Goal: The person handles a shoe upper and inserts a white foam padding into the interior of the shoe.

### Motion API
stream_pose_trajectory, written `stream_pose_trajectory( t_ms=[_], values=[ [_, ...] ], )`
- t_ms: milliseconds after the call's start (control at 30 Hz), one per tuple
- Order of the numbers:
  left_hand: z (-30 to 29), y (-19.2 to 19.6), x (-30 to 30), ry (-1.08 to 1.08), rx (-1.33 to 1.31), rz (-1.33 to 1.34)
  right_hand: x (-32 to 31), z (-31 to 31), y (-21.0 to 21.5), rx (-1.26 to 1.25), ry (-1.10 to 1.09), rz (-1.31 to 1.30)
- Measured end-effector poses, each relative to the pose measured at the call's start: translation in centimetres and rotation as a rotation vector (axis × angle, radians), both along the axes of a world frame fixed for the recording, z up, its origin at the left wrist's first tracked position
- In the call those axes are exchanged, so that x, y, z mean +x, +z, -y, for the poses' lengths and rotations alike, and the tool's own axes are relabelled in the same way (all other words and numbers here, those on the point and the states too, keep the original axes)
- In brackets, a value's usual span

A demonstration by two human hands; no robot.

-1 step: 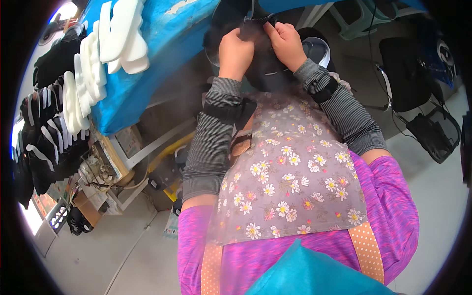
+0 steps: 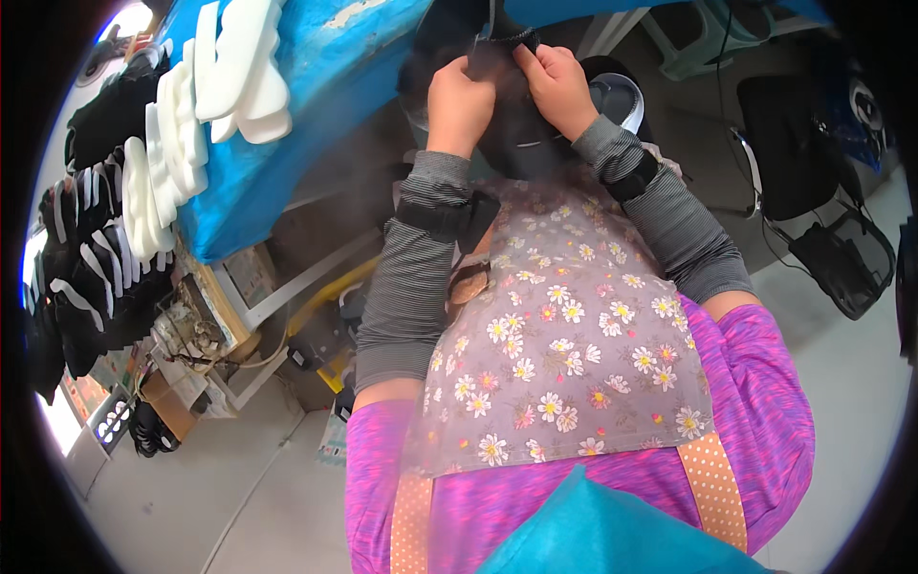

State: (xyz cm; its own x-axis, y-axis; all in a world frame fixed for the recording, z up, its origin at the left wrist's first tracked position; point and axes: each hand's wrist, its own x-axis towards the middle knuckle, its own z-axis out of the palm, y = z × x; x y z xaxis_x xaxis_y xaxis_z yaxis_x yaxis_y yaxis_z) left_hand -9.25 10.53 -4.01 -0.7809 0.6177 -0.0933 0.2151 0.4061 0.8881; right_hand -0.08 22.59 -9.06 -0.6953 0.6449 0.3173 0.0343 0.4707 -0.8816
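Observation:
Between both hands at the top of the head view is a black fabric piece [image 2: 504, 67] with a dark, ribbed-looking edge. Its full shape is lost in shadow and at the picture's rim. My left hand [image 2: 461, 107] is closed on its left side, thumb uppermost. On the other side my right hand [image 2: 557, 91] pinches the edge between thumb and bent fingers. Dark material continues below the hands, toward the flowered apron [image 2: 564, 325] on my lap. What lies under the fingers is hidden.
A blue-covered table [image 2: 316, 115] at the left carries several white foam sole-shaped pieces [image 2: 244, 72]. Beyond them are stacked black pieces with white strips [image 2: 91, 230]. A green plastic stool [image 2: 703, 38] and a black folding chair [image 2: 798, 143] stand to the right, with a hanging cable.

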Motion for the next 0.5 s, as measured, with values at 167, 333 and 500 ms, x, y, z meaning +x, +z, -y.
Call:
stream_pose_trajectory(
  t_ms=[167,333,500],
  values=[
    [0.1,-0.6,0.7,0.054,-0.004,-0.165,0.5,0.4,1.4,0.007,0.021,-0.003],
    [0.5,0.8,1.6,0.074,0.118,-0.162,0.7,0.9,1.9,0.012,-0.014,-0.045],
    [0.6,0.1,1.4,-0.009,0.291,0.091,0.5,0.3,1.0,0.166,0.035,-0.030]
  ],
)
